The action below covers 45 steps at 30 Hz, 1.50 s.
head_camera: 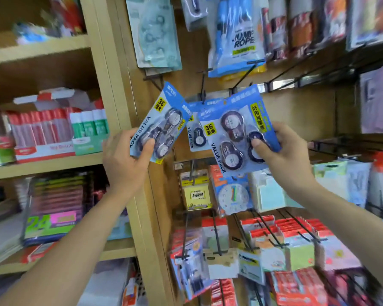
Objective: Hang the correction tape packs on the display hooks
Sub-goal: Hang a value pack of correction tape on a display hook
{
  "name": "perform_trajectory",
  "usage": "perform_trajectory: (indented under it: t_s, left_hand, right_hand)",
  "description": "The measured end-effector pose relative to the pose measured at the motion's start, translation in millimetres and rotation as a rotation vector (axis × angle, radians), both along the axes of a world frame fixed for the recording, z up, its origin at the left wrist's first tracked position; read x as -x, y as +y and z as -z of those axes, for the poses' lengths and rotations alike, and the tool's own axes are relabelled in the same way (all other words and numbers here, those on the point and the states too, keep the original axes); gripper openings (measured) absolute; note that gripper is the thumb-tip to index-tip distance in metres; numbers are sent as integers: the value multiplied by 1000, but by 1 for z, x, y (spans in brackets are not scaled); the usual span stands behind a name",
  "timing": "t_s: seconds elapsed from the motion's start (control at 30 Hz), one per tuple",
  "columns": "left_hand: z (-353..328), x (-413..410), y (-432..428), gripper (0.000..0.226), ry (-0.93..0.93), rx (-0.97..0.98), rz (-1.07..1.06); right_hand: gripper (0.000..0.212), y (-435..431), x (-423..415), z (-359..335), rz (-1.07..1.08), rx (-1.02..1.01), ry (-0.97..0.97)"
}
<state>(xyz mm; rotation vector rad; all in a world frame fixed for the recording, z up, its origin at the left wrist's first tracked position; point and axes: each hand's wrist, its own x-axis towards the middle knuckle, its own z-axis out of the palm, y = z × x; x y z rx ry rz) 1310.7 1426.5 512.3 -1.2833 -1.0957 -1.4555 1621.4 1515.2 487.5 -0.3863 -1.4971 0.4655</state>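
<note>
fingers (147,145) of the left hand (124,160) curl round the lower edge of the left pack (157,120) of correction tape, thumb pressed on the blister. the card is tilted and held clear of the board, waiting its turn by the look of it. behind that hand a wooden shelf (42,166) carries boxes of glue sticks (42,129). between the hands a hung pack (197,133) already dangles from a black display hook (202,87) on the wooden back panel. further right, the right hand (285,151) pinches the right pack (237,133) at its bottom corner and holds its top edge up at the neighbouring hook (243,77). whether the hole is on the wire i cannot tell. gripping low leaves the hang hole free. crowded pegs of stationery cover the wall beyond.
</note>
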Motion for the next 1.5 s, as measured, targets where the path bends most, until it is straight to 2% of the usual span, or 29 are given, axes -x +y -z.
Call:
perform_trajectory:
  t_s: [0.1,0.17,0.37,0.57,0.77,0.83,0.9,0.97,1.03,1.23,1.33,1.4,1.5]
  left_hand:
    - [-10,15,19,20,196,-86,-214]
    - [-8,19,26,18,252,-134,-298]
    - [-4,24,28,17,284,-167,-367]
    - [-4,23,28,21,289,-177,-400]
    - [-2,24,29,24,276,-162,-420]
    - [-2,24,29,26,269,-155,-419]
    - [-1,23,29,27,268,-152,-420]
    - [-1,23,29,28,262,-153,-425]
    - [-1,22,30,29,258,-153,-430]
    - [-1,21,29,28,252,-146,-430]
    - [-1,20,29,29,248,-143,-424]
    - [-1,20,28,29,239,-145,-404]
    - [-1,20,27,31,218,-133,-368]
  right_hand:
    - [24,5,11,-22,-30,-45,-23]
    - [24,8,21,-33,-46,-56,-27]
    - [26,25,45,-44,-3,-92,2]
    - [25,50,61,-37,18,5,0]
    - [38,64,74,-31,65,76,-29]
    - [49,61,76,-32,261,-53,-74]
    - [60,58,77,-33,521,-309,-153]
    - [58,56,81,-35,703,-538,-311]
    - [54,60,89,-38,783,-614,-514]
    - [63,89,110,-50,819,-463,-839]
    - [62,106,117,-60,796,-289,-1002]
    - [62,118,120,-66,659,-120,-1068]
    - [70,120,123,-70,317,87,-962]
